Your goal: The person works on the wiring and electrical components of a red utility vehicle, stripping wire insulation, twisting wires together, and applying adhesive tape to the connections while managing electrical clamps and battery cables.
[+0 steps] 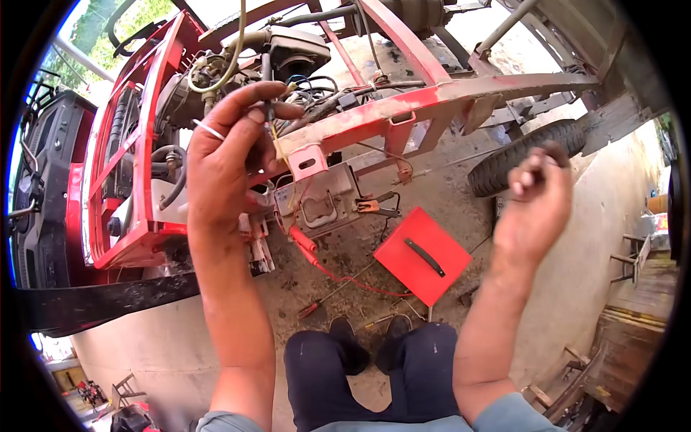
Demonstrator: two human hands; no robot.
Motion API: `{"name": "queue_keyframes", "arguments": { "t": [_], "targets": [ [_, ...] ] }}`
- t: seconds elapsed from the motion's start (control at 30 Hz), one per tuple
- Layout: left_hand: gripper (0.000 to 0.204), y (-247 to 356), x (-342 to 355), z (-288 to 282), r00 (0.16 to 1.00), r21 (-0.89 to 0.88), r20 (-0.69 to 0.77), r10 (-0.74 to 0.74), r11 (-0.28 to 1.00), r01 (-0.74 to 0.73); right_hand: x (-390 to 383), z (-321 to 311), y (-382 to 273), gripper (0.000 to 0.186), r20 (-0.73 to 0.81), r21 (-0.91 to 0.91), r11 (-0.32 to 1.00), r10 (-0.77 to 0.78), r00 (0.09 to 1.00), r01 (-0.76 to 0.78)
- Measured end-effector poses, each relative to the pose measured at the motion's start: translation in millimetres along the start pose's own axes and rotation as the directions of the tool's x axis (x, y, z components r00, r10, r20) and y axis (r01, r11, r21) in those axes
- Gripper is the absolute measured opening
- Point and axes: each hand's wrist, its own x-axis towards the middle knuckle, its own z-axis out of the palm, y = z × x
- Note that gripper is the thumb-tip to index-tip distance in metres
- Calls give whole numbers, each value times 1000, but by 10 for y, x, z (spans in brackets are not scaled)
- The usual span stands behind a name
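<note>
My left hand point(229, 147) is raised beside the red frame, its thumb and fingers pinched on a thin wire point(274, 137) with a dark upper part and a yellowish lower length. A slim white stick point(209, 129) juts out at its knuckles. Off to the right, my right hand point(536, 194) hangs in the air with curled fingers; a dark spot shows at its fingertips, too blurred to name. Below the left hand sits a battery point(317, 198) on the frame, with a red clamp point(303, 243) and an orange-and-black clamp point(376, 205) at it.
A red box point(425, 252) with a black handle stands on the floor, a red cable running to it. A screwdriver point(309, 309) lies near my feet. The red vehicle frame point(374, 115) with engine parts spans the far side; a tyre point(529, 155) is at right, wooden furniture point(633, 353) lower right.
</note>
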Motion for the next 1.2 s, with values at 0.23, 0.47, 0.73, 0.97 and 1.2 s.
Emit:
{"name": "queue_keyframes", "arguments": {
  "t": [0.23, 0.47, 0.73, 0.97, 1.2],
  "targets": [
    [21, -620, -437, 24, 891, 317, -71, 449, 857, -407, -225, 378, 1090, 28, 659, -87, 995, 17, 752, 54],
    [21, -889, -491, 426, 813, 369, 17, 582, 752, -546, -613, 375, 830, 23, 747, -448, 814, 112, 655, 371],
    [18, -1067, -479, 559, 852, 159, -139, 505, 860, -484, -604, 198, 764, 16, 773, -269, 832, -113, 624, 485],
    [16, -1017, -562, 476, 963, -468, -83, 256, 843, -264, -744, 125, 701, 13, 692, -296, 909, -8, 721, 294],
    [19, -1046, -546, 370, 964, -647, -154, 216, 716, -263, -969, 192, 769, 7, 759, -246, 874, -95, 645, 419]
  ]
}}
